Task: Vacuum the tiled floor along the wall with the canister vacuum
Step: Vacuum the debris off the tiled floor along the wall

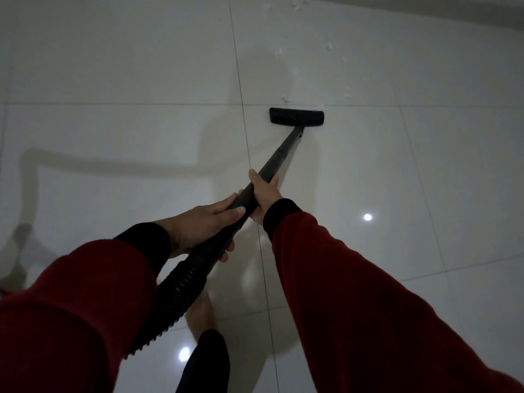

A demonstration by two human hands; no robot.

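A black vacuum wand [279, 156] slants from my hands up to a flat black floor nozzle [297, 116] resting on the glossy white tiled floor [425, 165]. My right hand [265, 195] grips the wand higher up; my left hand [204, 228] grips it lower, where the ribbed black hose [181, 290] joins. Small white scraps of debris [329, 46] lie scattered on the tiles just beyond the nozzle, toward the wall base [453, 15] at the top right. The canister itself is out of view.
My bare foot [200, 313] and dark trouser leg stand on the tiles below the hose. Ceiling lights reflect as bright spots [367, 217] on the floor. Shadows of the hose and arms fall across the tiles to the left.
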